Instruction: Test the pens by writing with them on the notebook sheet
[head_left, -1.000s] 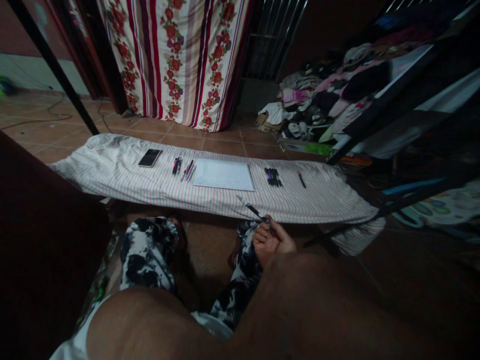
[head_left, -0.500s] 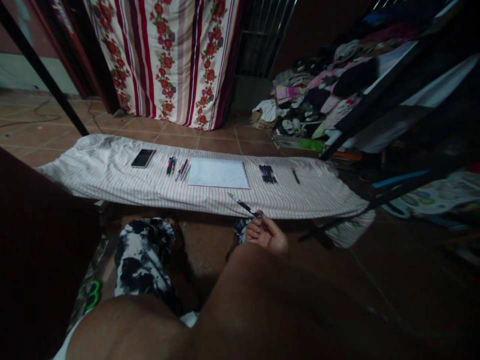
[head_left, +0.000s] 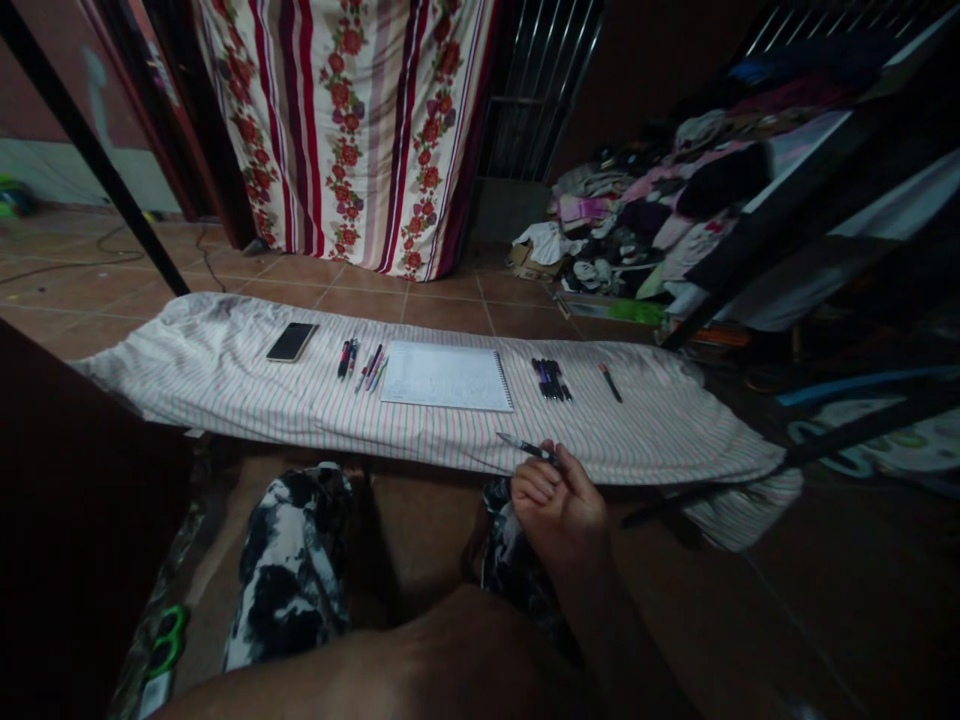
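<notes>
Black pen (head_left: 528, 447), gripped near its end

Thumb and fingers of the right hand (head_left: 559, 500) close on its rear, probably to leave the tip free, aimed leftward over striped cloth (head_left: 435, 437). The left hand is out of view. Beyond, a notebook (head_left: 448, 376) lies between coloured pens (head_left: 372, 366) and dark pens (head_left: 553, 380), seemingly to keep its page uncovered. Farther left: a phone (head_left: 292, 342).
</notes>
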